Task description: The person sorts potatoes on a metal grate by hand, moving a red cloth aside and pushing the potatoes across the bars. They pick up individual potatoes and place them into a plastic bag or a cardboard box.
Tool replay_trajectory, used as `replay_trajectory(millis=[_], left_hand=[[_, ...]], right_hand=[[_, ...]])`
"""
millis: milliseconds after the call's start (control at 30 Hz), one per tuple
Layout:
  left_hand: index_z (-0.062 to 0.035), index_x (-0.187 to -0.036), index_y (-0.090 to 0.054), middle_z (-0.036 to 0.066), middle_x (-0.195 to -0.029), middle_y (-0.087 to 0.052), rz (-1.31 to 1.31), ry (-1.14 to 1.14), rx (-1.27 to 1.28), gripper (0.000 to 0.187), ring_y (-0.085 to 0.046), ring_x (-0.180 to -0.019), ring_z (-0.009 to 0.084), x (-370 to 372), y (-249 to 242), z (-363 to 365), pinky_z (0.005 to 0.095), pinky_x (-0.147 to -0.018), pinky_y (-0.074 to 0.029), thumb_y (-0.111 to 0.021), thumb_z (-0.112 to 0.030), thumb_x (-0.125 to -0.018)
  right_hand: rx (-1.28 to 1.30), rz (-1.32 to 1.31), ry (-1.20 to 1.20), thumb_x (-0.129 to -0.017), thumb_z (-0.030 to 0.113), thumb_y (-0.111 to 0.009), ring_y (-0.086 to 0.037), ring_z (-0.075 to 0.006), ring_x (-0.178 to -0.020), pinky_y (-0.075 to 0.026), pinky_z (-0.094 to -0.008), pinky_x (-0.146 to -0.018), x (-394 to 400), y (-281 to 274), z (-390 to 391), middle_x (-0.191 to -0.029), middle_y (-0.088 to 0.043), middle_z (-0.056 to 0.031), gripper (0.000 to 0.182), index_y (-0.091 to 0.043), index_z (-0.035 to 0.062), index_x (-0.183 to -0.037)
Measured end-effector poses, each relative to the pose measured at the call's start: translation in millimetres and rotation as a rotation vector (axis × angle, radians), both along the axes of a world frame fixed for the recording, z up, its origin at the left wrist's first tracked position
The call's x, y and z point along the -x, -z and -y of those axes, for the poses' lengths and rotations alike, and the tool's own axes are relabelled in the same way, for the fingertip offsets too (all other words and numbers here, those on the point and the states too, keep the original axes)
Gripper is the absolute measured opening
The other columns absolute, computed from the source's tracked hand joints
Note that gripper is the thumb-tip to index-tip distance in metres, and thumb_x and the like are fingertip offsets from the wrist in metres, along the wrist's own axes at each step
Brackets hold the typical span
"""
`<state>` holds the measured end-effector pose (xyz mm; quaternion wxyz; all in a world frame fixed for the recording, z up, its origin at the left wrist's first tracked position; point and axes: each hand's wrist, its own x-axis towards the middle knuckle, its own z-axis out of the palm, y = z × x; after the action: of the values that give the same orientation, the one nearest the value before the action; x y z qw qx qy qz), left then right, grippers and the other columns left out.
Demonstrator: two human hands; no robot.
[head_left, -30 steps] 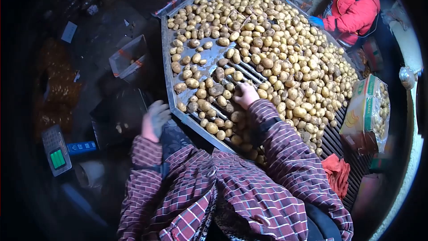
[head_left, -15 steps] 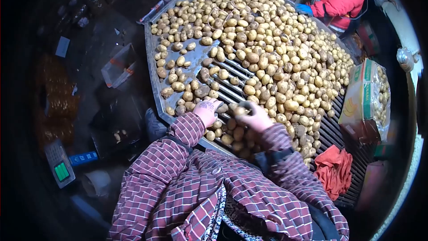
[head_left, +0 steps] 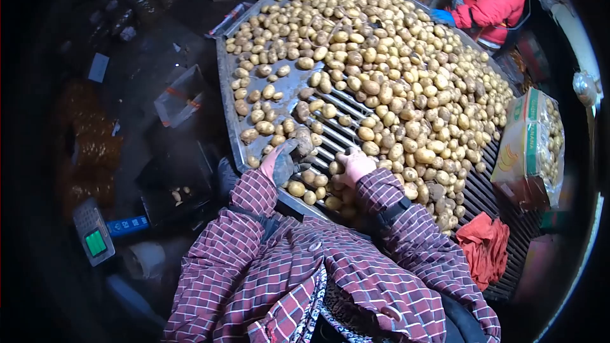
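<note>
My left hand (head_left: 279, 164), in a pink glove with a dark palm, is at the near edge of the sorting table. Its fingers are apart, and the upper ones touch a large brownish potato (head_left: 304, 142). I cannot see anything held in its palm. To the right, my right hand (head_left: 354, 166) reaches down with bent fingers, its thumb and fingertips around a small potato (head_left: 335, 168). Loose potatoes (head_left: 321, 180) lie just below and between both hands. Metal slats (head_left: 333, 132) show beyond them.
A large potato heap (head_left: 406, 82) covers most of the table. At right are a banana carton (head_left: 518, 146) with bagged potatoes and a red cloth (head_left: 484, 248). A person in a red jacket (head_left: 495, 0) stands at the far right. A scale display (head_left: 95, 242) glows at lower left.
My left hand has moved left and turned its palm into view beside the large potato. My right hand has shifted slightly left and down. The whole view has shifted a little.
</note>
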<state>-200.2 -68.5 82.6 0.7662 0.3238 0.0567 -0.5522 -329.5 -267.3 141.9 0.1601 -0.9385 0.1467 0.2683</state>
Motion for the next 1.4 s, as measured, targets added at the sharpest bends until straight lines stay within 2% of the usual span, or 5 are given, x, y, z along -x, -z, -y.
replay_trajectory(millis=[467, 567, 933, 1000, 1400], left_hand=[[-0.0085, -0.065, -0.045, 0.004, -0.068, -0.045, 0.328, -0.605, 0.240, 0.022, -0.050, -0.063, 0.0178, -83.3, -32.9, -80.8, 0.0338, -0.069, -0.053, -0.048, -0.013, -0.086], [-0.0011, -0.115, -0.051, 0.013, -0.108, -0.060, 0.252, -0.806, -0.055, 0.053, -0.058, -0.106, 0.0304, -156.6, -61.3, -148.3, 0.0429, -0.094, -0.050, -0.050, -0.048, -0.092], [-0.0109, -0.132, -0.045, 0.013, -0.137, -0.047, 0.206, -1.025, -0.321, 0.046, -0.049, -0.120, 0.0334, -33.2, -12.1, -307.8, 0.0453, -0.102, -0.040, -0.046, -0.038, -0.096], [-0.0148, -0.136, -0.043, 0.012, -0.141, -0.043, 0.135, -1.142, -0.597, 0.049, -0.047, -0.122, 0.0316, -19.1, -8.0, -332.3, 0.0440, -0.102, -0.039, -0.047, -0.039, -0.095], [-0.0064, -0.114, -0.061, 0.007, -0.103, -0.066, 1.036, -0.431, -0.600, 0.029, -0.063, -0.090, 0.0212, -19.0, -27.7, -132.3, 0.0307, -0.081, -0.049, -0.062, -0.016, -0.087]], right_hand=[[-1.560, 0.200, 0.584, -0.089, 0.031, -0.061, -0.054, -0.0160, -0.103, -0.041, -0.0281, -0.091, 16.5, 14.9, -27.1, -0.112, -0.058, -0.0050, 0.045, -0.053, 0.0014, -0.121], [-1.756, 0.218, 0.596, -0.088, 0.032, -0.062, -0.054, -0.0168, -0.098, -0.042, -0.0302, -0.090, 16.2, 25.1, -31.3, -0.106, -0.058, -0.0043, 0.041, -0.055, 0.0021, -0.115], [-1.697, -0.134, 0.480, -0.090, 0.037, -0.060, -0.058, -0.0216, -0.104, -0.049, -0.0309, -0.086, -115.4, -16.4, -150.0, -0.113, -0.058, -0.0121, 0.047, -0.052, 0.0067, -0.126], [-0.990, 0.514, -0.569, -0.095, 0.035, -0.050, -0.047, -0.0350, -0.122, -0.038, -0.0356, -0.103, -151.1, -4.2, -177.1, -0.137, -0.044, -0.0211, 0.048, -0.045, 0.0063, -0.133], [-0.624, 0.557, 0.643, -0.087, 0.022, -0.062, -0.060, -0.0157, -0.096, -0.047, -0.0286, -0.086, 46.5, 6.6, 56.5, -0.104, -0.066, -0.0082, 0.031, -0.064, 0.0015, -0.111]])
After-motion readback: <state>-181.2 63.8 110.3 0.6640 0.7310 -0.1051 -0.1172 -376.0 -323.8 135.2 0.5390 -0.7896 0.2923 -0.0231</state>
